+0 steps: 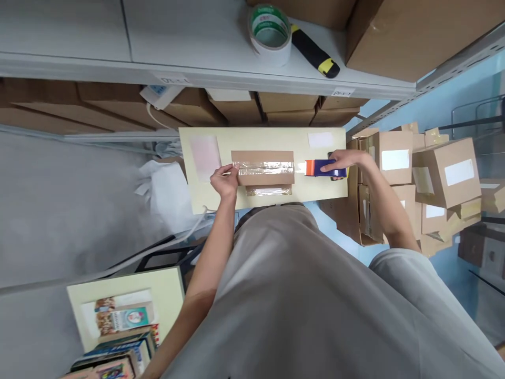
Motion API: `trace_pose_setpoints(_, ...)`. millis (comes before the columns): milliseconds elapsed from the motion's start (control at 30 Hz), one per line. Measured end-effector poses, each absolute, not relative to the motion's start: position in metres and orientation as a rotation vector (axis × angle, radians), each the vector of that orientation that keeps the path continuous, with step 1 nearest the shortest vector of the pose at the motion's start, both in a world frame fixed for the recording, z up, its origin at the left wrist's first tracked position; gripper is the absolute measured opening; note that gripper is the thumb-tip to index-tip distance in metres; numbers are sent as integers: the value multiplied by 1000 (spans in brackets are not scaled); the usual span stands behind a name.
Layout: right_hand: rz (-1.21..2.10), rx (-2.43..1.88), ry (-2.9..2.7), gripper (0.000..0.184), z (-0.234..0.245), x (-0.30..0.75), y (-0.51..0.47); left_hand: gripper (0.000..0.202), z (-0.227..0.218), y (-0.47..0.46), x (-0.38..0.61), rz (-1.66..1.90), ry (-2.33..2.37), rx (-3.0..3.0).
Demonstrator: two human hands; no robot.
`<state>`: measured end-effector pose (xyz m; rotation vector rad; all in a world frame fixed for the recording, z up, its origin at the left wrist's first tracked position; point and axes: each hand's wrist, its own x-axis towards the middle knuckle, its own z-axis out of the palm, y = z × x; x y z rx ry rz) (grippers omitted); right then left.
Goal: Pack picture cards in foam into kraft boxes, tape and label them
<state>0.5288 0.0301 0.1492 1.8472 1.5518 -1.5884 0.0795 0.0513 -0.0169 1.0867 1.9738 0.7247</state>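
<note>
Head view: my left hand (224,181) is nearly closed, fingertips pinched at the left end of a brown oblong cardboard box (262,179) with shiny clear tape along its top. The box lies mid-way along the pale-yellow rectangular desk (276,139). My right hand (342,159) is wrapped round a dark-blue, orange-ended block (317,168), just right of the box. On the grey metal shelf (189,37) beyond: a white tape roll with green core (272,55) beside a black-and-yellow handled tool (313,50).
</note>
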Motion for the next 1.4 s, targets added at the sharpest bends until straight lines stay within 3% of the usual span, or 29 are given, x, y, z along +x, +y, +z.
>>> trace_pose_setpoints(133,-1632,1806,1449,66,122,512,29,24,-16,51,83,742,2008,1066)
trace_pose_setpoints(333,-1413,1831,1515,71,96,478,33,21,-20,48,85,804,2033,1023)
trace_pose_setpoints(567,-1208,1890,1596,64,86,463,31,21,-23,48,89,803,2080,982)
trace_pose_setpoints(733,-1149,1946,1625,52,70,449,25,18,-21,48,92,829,2080,972)
trace_pose_setpoints(867,-897,2092,1588,30,40,424,8,14,-19,47,95,846,2097,964)
trace_pose_setpoints(1067,-814,2274,1712,53,-22,410,-36,15,-16,45,100,829,2125,947)
trace_pose_setpoints(1233,-847,2365,1771,51,-57,415,-61,13,-14,44,103,860,2126,926)
trace_pose_setpoints(1400,-742,2534,1919,52,-52,448,-64,12,-17,44,105,887,2119,929)
